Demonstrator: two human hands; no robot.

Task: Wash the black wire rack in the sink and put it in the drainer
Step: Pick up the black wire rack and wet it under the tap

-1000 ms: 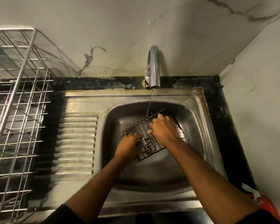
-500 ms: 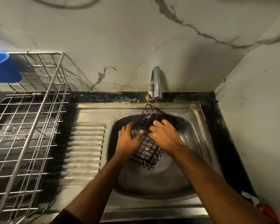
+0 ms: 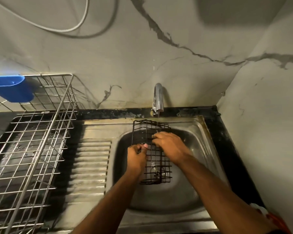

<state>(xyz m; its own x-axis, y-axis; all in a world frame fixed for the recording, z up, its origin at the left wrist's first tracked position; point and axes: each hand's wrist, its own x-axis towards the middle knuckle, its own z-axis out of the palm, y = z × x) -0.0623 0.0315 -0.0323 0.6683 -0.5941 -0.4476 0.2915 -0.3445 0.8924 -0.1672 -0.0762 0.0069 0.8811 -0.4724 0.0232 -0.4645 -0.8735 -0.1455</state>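
1 silver wire drainer (image 3: 32, 149) w/ 1 blue plastic cup (image 3: 12, 88) far left. 1 black wire rack (image 3: 156, 164) over steel sink basin (image 3: 189, 188), under 1 chrome tap (image 3: 158, 98). 2 hands: left hand (image 3: 137, 157) pinches rack edge, right hand (image 3: 169, 146) grips mesh. Vs 0.5 s ago: rack turned straighter, raised toward tap.

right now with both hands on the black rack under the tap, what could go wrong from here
1. The left hand pinches only thin wires of the black wire rack, and the right hand rests over its grid; wet, it could slip into the sink.
2. The rack's top edge sits close under the tap, so lifting it straight up may knock the spout.
3. The drainer lies off to the left, so the rack will likely drip across the draining board.
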